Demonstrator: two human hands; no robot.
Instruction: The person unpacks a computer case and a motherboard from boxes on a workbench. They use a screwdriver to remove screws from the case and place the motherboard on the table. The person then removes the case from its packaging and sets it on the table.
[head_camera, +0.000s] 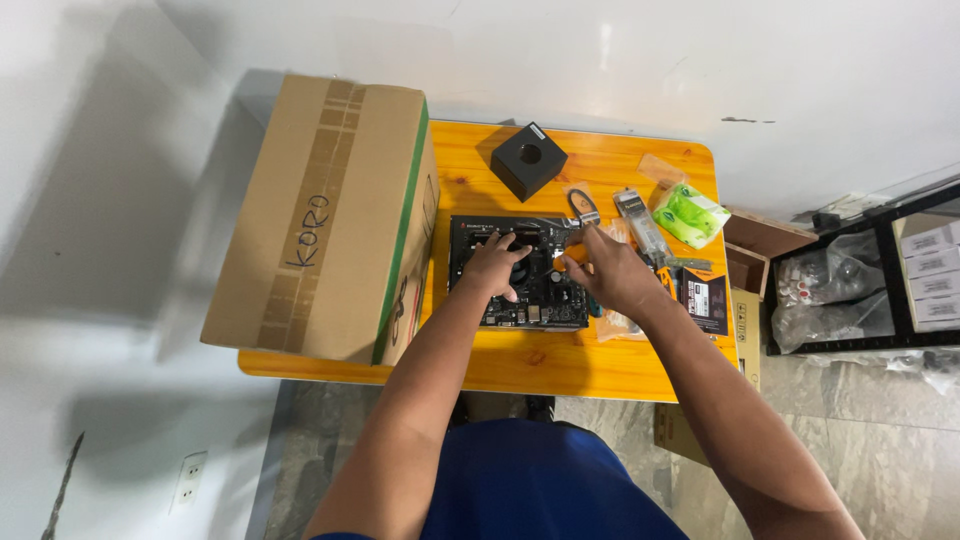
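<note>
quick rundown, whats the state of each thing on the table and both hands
left hand: spread flat, pressing on the circuit board
right hand: closed around an orange-handled tool
orange-handled tool: gripped, tip hidden
circuit board: lying flat on the table, partly covered by hands
cardboard box: taped shut, lying at the table's left end
black cube: standing at the back, round hole facing up
green packet: sealed, lying untouched
wooden table: level
</note>
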